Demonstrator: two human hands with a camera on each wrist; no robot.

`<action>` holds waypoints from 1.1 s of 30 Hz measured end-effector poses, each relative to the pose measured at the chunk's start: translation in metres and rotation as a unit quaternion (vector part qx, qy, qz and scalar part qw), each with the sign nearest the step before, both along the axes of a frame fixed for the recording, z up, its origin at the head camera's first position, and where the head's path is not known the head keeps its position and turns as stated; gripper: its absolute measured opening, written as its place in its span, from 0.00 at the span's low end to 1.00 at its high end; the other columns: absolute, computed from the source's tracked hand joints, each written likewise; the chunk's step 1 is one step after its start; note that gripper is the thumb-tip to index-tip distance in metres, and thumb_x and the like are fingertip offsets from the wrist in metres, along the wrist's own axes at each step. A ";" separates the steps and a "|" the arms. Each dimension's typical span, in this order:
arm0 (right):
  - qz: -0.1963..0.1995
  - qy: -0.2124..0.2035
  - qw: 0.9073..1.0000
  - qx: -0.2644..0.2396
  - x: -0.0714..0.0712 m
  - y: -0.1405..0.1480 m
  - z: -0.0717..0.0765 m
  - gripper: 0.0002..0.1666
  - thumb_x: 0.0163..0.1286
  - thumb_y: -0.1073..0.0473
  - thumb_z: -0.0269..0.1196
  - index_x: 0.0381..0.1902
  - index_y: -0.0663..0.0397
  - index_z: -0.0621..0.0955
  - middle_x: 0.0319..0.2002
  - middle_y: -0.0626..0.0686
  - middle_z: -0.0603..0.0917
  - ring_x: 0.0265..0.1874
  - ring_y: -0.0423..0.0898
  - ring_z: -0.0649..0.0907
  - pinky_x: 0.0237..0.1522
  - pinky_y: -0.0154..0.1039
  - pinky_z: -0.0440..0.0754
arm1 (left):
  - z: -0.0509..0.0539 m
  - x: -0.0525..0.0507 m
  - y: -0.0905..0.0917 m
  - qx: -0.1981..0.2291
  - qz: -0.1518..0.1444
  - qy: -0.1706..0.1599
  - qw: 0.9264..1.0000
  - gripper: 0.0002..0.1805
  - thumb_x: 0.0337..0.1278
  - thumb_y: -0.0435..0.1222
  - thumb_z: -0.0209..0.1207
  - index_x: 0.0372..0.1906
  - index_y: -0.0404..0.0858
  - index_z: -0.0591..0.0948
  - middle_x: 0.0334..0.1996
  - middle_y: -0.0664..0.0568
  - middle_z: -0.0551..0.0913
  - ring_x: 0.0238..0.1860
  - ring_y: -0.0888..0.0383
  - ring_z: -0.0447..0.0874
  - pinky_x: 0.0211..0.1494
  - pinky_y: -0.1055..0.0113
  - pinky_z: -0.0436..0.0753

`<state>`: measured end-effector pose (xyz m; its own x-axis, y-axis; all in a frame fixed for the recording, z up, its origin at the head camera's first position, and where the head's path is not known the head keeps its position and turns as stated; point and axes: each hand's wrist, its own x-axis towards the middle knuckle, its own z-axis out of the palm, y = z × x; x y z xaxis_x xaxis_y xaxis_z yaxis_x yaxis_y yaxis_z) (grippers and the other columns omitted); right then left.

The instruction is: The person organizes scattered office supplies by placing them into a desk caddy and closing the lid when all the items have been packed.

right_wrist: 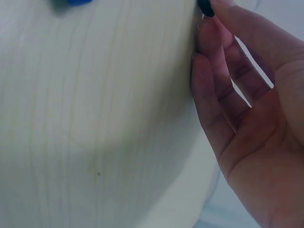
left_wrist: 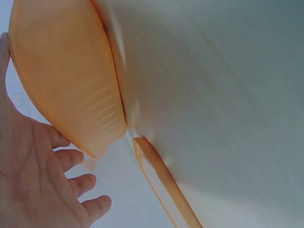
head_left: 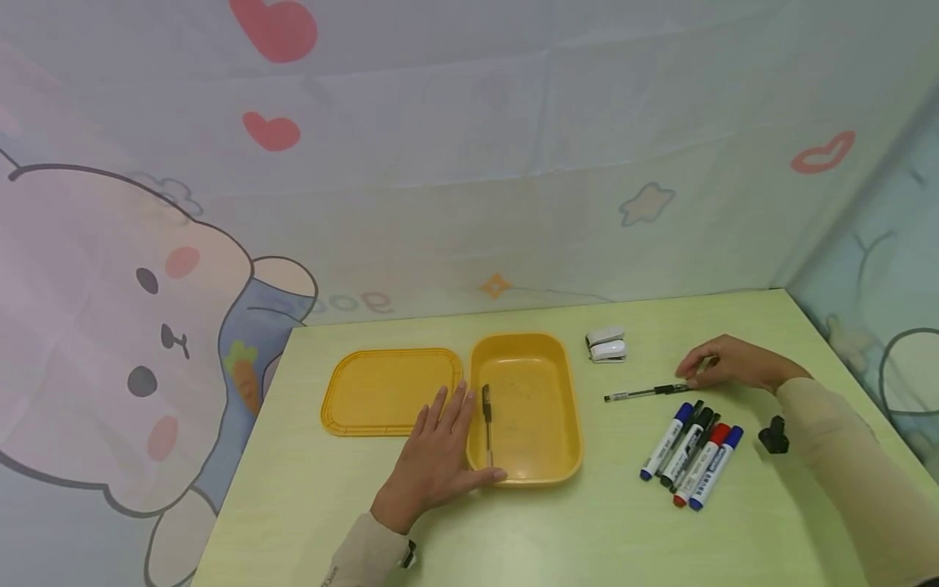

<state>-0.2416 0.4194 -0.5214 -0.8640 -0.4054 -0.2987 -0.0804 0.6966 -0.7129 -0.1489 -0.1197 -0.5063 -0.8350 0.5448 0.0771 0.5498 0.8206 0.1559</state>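
Observation:
My left hand (head_left: 433, 465) lies with straight fingers against the left rim of a yellow plastic box (head_left: 575, 432), its thumb on the near edge. In the left wrist view the fingers touch the side of this box (left_wrist: 66, 71). A clear pen with a black cap (head_left: 487, 408) lies inside it along the left wall. On the right, my right hand (head_left: 737, 363) pinches the capped end of another black-capped gel pen (head_left: 638, 395), which points left at the table. The right wrist view shows only that pen's dark end (right_wrist: 206, 7) between thumb and fingertips.
A flat yellow lid (head_left: 389, 391) lies left of the box. A white stapler (head_left: 606, 345) stands to the box's upper right. Several whiteboard markers (head_left: 693, 456) with blue, black and red caps lie in a row near the right forearm. A printed curtain hangs behind the table.

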 end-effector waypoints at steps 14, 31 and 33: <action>0.052 0.007 0.997 0.049 0.000 -0.009 0.014 0.10 0.69 0.52 0.69 0.43 0.48 0.87 0.43 0.46 0.87 0.42 0.43 0.81 0.47 0.36 0.80 | -0.001 0.000 0.000 0.004 -0.002 0.002 1.000 0.64 0.55 0.78 0.46 0.83 0.38 0.47 0.83 0.46 0.45 0.81 0.40 0.45 0.78 0.40 0.57; -0.063 -0.183 0.953 -0.231 0.011 0.013 0.003 0.28 0.76 0.61 0.61 0.65 0.77 0.72 0.56 0.59 0.85 0.54 0.48 0.87 0.57 0.45 0.82 | 0.001 0.000 0.000 -0.002 -0.005 0.008 1.000 0.64 0.55 0.79 0.45 0.82 0.38 0.48 0.83 0.45 0.46 0.81 0.40 0.46 0.77 0.40 0.58; -0.063 -0.188 0.948 -0.249 0.012 0.012 0.005 0.26 0.77 0.62 0.59 0.64 0.77 0.72 0.55 0.58 0.85 0.54 0.48 0.87 0.57 0.46 0.82 | 0.001 0.000 0.000 -0.002 -0.005 0.008 1.000 0.64 0.55 0.79 0.45 0.82 0.38 0.48 0.83 0.45 0.46 0.81 0.40 0.46 0.77 0.40 0.58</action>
